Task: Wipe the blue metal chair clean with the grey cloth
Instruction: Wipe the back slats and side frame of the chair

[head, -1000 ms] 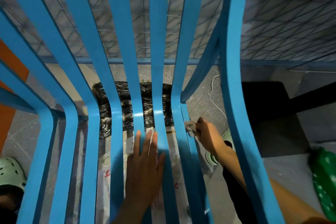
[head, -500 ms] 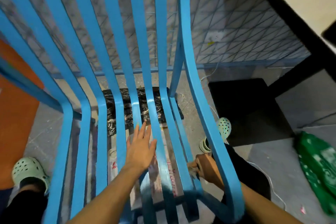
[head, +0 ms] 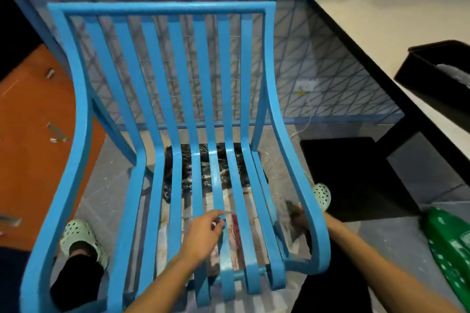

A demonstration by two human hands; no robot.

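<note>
While right hand (head: 301, 217) grips cloth (head: 291, 207), left hand (head: 203, 232) touches chair (head: 162, 9).

The location is a workshop-type space rather than a living area. The bare grey floor (head: 109, 185) carries pale smears and scratches, a black plastic sheet (head: 184, 175) and stained printed paper (head: 235, 231) are spread on it beneath the blue metal chair (head: 162, 9), and small loose metallic pieces (head: 57, 132) lie on the adjoining orange floor section (head: 33, 109). A blue-framed wire mesh panel (head: 318, 63) stands along the wall, a wall socket (head: 306, 86) with a white cable (head: 304, 127) is visible low through it, and a black-edged worktop (head: 368, 25) at the right carries a black tray (head: 432, 68).
</note>
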